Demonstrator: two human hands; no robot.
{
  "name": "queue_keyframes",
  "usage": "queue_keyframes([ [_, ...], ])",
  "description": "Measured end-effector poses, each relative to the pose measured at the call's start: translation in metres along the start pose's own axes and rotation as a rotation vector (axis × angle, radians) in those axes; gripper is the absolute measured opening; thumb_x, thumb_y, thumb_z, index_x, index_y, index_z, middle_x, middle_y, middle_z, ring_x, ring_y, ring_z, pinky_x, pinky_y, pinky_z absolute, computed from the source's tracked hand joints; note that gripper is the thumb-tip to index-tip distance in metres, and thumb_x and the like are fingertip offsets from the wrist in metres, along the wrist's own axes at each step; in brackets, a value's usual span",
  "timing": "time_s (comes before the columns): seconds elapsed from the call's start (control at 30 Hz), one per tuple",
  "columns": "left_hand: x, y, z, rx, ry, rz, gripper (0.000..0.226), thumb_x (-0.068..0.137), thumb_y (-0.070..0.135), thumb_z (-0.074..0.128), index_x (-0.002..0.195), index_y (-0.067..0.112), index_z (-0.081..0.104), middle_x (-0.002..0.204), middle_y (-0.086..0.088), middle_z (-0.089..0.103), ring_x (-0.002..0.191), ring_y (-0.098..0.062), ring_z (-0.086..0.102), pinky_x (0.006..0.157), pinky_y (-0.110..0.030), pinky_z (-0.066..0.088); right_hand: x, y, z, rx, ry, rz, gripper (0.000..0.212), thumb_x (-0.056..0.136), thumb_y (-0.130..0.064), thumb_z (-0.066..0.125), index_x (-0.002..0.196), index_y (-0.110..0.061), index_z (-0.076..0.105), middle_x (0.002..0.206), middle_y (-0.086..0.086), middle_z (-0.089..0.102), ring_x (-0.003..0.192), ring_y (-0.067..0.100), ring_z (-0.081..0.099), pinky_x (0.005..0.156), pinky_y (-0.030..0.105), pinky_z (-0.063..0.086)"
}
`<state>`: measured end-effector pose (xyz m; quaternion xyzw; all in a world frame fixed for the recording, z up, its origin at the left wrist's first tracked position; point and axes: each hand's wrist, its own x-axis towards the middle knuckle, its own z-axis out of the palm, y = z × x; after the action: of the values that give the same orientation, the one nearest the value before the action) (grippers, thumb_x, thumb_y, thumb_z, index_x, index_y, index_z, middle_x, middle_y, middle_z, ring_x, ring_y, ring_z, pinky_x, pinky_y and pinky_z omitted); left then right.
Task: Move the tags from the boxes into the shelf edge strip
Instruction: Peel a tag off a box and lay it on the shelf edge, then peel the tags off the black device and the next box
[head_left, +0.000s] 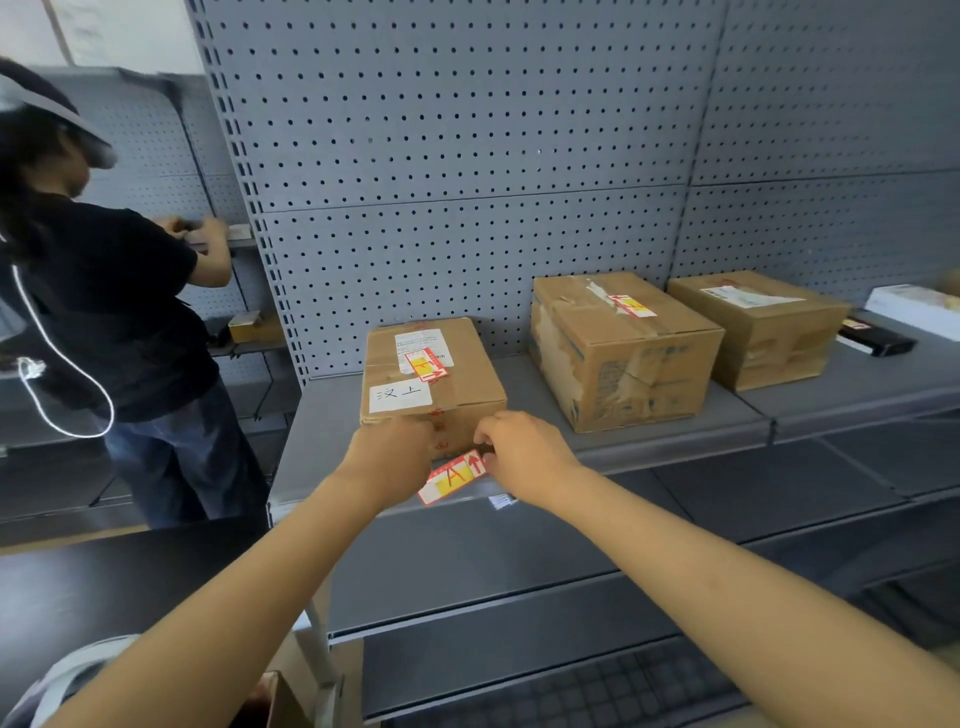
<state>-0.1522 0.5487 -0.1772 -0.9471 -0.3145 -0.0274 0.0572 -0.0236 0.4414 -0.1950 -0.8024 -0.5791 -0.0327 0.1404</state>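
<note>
I observe both hands at the shelf edge strip (597, 465), centre of the frame. My right hand (524, 452) pinches the red-and-yellow tag (453, 477), which lies tilted against the strip. My left hand (397, 457) is curled at the tag's left end; I cannot tell its grip. Left box (434, 382) sits just behind; its own tag (426, 365) remains on top.
</note>
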Motion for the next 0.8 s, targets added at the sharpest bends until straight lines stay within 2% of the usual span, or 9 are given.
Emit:
queue_keyframes([
  [0.07,0.006,0.012,-0.006,0.026,0.062,0.046,0.019,0.095,0.014,0.046,0.105,0.013,0.062,0.093,-0.003,0.064,0.076,-0.017,0.058,0.058,-0.02,0.044,-0.012,0.009,-0.01,0.025,0.009,0.059,0.026,0.092,-0.015,0.056,0.118,-0.015,0.062,0.12,0.007,0.063,0.107,0.026,0.059,0.085,0.037,0.052],
  [0.1,0.009,0.022,-0.011,0.041,0.063,0.069,0.02,0.094,0.015,0.046,0.104,0.012,0.063,0.092,-0.004,0.064,0.078,-0.02,0.062,0.062,-0.025,0.048,-0.018,0.015,-0.015,0.032,0.009,0.092,0.025,0.092,-0.017,0.056,0.117,-0.016,0.062,0.119,0.007,0.063,0.107,0.026,0.06,0.086,0.037,0.052],
  [0.2,0.018,0.057,-0.024,0.089,0.047,0.162,0.024,0.093,0.016,0.046,0.112,0.01,0.059,0.109,-0.01,0.063,0.098,-0.032,0.063,0.077,-0.036,0.049,-0.042,0.038,-0.032,0.04,0.018,0.196,0.023,0.092,-0.021,0.057,0.114,-0.019,0.063,0.119,0.007,0.063,0.109,0.028,0.059,0.088,0.036,0.05],
  [0.3,0.029,0.1,-0.037,0.04,0.043,0.252,0.03,0.09,0.025,0.052,0.118,0.015,0.056,0.121,-0.009,0.059,0.11,-0.031,0.059,0.085,-0.038,0.048,-0.069,0.069,-0.05,0.025,0.024,0.294,0.022,0.092,-0.023,0.057,0.113,-0.019,0.063,0.118,0.007,0.063,0.109,0.029,0.059,0.087,0.038,0.05],
  [0.47,0.046,0.181,-0.046,0.026,0.072,0.44,0.03,0.091,0.03,0.053,0.116,0.013,0.056,0.118,-0.011,0.063,0.106,-0.031,0.062,0.083,-0.039,0.05,-0.117,0.127,-0.077,0.008,0.047,0.448,0.021,0.094,-0.024,0.056,0.112,-0.017,0.061,0.113,0.008,0.065,0.103,0.028,0.06,0.081,0.041,0.055],
  [0.63,0.063,0.284,-0.054,-0.026,0.096,0.635,0.025,0.093,0.032,0.053,0.11,0.014,0.056,0.116,-0.009,0.061,0.106,-0.03,0.059,0.083,-0.038,0.049,-0.175,0.199,-0.104,-0.02,0.108,0.62,0.024,0.091,-0.028,0.06,0.112,-0.017,0.063,0.116,0.007,0.065,0.109,0.028,0.059,0.088,0.041,0.053],
  [0.8,0.078,0.399,-0.07,-0.042,0.112,0.756,0.031,0.092,0.037,0.055,0.117,0.019,0.056,0.12,-0.006,0.061,0.108,-0.027,0.059,0.084,-0.036,0.049,-0.237,0.28,-0.138,-0.059,0.123,0.733,0.026,0.091,-0.026,0.059,0.116,-0.017,0.061,0.121,0.008,0.06,0.112,0.029,0.056,0.086,0.038,0.048],
])
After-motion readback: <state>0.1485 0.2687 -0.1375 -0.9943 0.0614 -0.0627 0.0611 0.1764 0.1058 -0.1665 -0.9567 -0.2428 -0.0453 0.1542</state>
